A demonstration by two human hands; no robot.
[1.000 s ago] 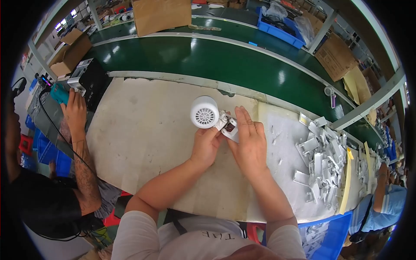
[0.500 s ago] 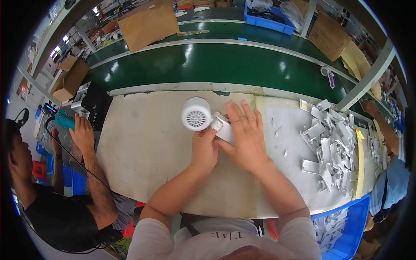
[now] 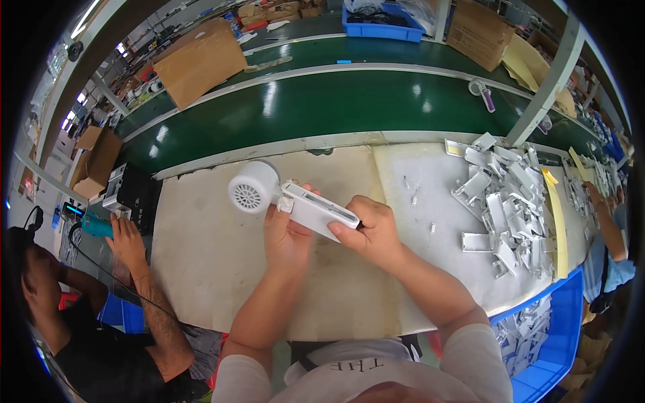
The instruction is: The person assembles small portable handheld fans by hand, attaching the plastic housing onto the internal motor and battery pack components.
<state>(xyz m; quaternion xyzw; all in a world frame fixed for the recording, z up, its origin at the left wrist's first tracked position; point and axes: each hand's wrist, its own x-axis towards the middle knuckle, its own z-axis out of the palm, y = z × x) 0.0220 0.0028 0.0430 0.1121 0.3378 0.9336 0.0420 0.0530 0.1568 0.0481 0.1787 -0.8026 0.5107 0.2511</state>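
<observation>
- The white plastic device with a round, drum-shaped head and a long flat handle (image 3: 312, 216) is held up over the pale worktable (image 3: 215, 269), between the person's two hands.
- Its long axis slants across the front of the body: the white slotted round grille (image 3: 247, 195) sits at the upper-left end, and the handle runs down toward the right.
- The bare left hand (image 3: 289, 235) is the nearer one to the round head; it grasps the device from below at the neck, with fingertips showing past the handle's far edge.
- The bare right hand (image 3: 373, 232) clasps the handle's free end, thumb on the broad face and the other fingers bent around the tip, partly hidden.
- So the two grips lie at opposite ends of the handle, left by the neck and right at the tip, with the broad face between them uncovered.
- A long narrow recess runs along the handle's far side, lengthwise with that same axis.
- Off to the right, well apart from both hands, lies the loose heap of white plastic shell pieces (image 3: 500, 201); the right hand is the closer of the two to it.
</observation>
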